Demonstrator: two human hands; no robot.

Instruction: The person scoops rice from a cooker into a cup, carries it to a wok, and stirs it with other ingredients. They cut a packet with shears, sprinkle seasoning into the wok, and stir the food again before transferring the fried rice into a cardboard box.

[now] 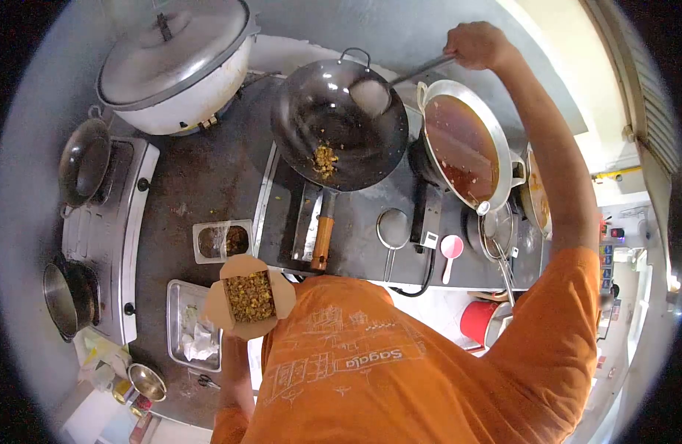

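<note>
My right hand [477,46] is closed round the handle of a wok ladle [370,97], raised at the upper right. The ladle's metal head is over the right side of a black wok [293,111]. A small heap of fried rice [325,160] lies low in the wok. Near my chest, a brown paper food box [282,297] with open flaps holds more of this rice. My left forearm [238,377] reaches up beneath the box. It appears to hold the box from below, but the left fingers are hidden.
A pan of reddish-brown liquid [463,148] stands right of the wok. At left are a large lidded pot [174,59] and a stove [119,222] with pans. A plastic tub [223,241], metal tray [174,325], strainer [393,229] and pink scoop [451,248] lie nearer me.
</note>
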